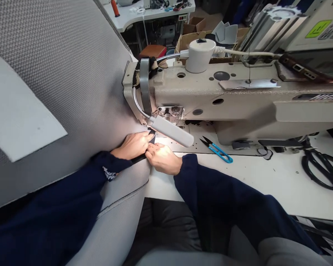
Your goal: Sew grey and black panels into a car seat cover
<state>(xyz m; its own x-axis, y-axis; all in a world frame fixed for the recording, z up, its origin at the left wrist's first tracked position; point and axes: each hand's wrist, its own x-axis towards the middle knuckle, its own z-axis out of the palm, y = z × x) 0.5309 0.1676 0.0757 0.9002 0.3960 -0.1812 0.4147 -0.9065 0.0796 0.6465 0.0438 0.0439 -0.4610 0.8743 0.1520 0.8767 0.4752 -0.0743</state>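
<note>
Under the lamp [172, 130] of the sewing machine [194, 92], my left hand [135, 145] presses on the edge of a large grey fabric piece [100, 92], close to the needle area. My right hand [162, 158] touches it fingertip to fingertip, its fingers closed on a black strip [152, 140] at the fabric edge. The big fabric rises on the left and hangs down over the table's front edge. The needle itself is hidden behind the lamp.
Blue thread snips [218, 150] lie on the machine bed right of my right hand. Black scissors [323, 168] rest at the table's right side. Behind the machine are cardboard boxes [195, 25] and another white table [127, 18] with an orange thread cone [114, 8].
</note>
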